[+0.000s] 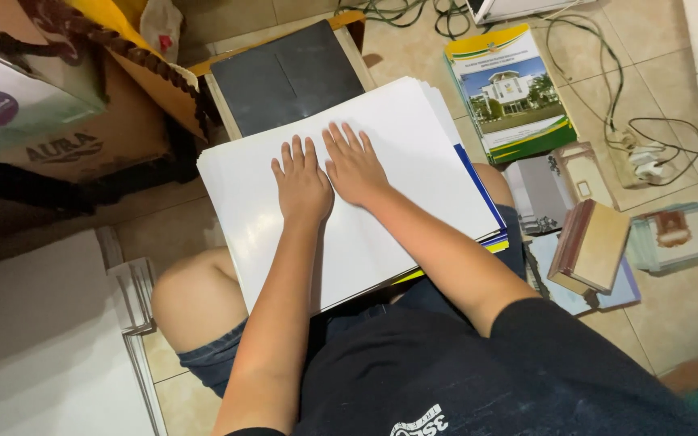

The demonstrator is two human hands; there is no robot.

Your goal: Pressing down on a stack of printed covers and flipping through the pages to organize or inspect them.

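Both hands flat on white sheet stack (381,153); open sheet beyond fingertips. Cardboard boxes (66,105) block left of left hand (302,187); books (591,242) crowd floor right of right hand (355,167)

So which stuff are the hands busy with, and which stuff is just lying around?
In use:
left hand, flat on the paper
right hand, flat beside it
stack of white sheets on the lap
blue and yellow sheets under the stack

Lying about:
green and yellow book
brown book
cardboard box
black board
cables on the floor
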